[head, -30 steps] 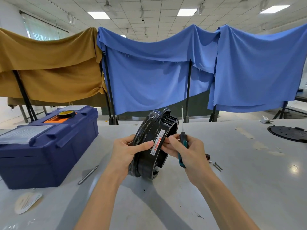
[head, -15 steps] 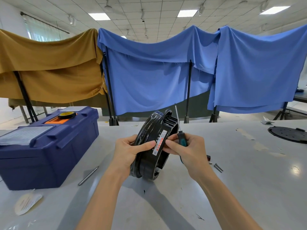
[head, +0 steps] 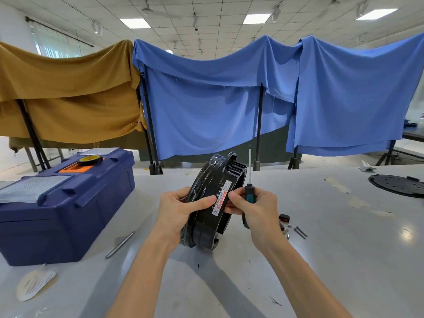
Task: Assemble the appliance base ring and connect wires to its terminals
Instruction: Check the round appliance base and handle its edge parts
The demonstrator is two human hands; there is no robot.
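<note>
Grey table (head: pixel 321 260) with blue toolbox (head: pixel 57 214), draped cloths (head: pixel 206 106) behind

A single wide-angle camera sat on the person's head and faced forward and somewhat down across the pale grey tabletop (head: pixel 332 260). It was close to the black plastic base ring (head: pixel 204 228), which stood on edge near the frame's centre. The left forearm (head: pixel 142 267) and right forearm (head: pixel 296 271) ran up to the ring from the bottom edge. The dark blue plastic toolbox (head: pixel 68 210) lay left of the ring, blue cloth drapes (head: pixel 206 106) hung behind it, and the white tiled ceiling (head: pixel 206 14) showed above, bowed by the lens.
</note>
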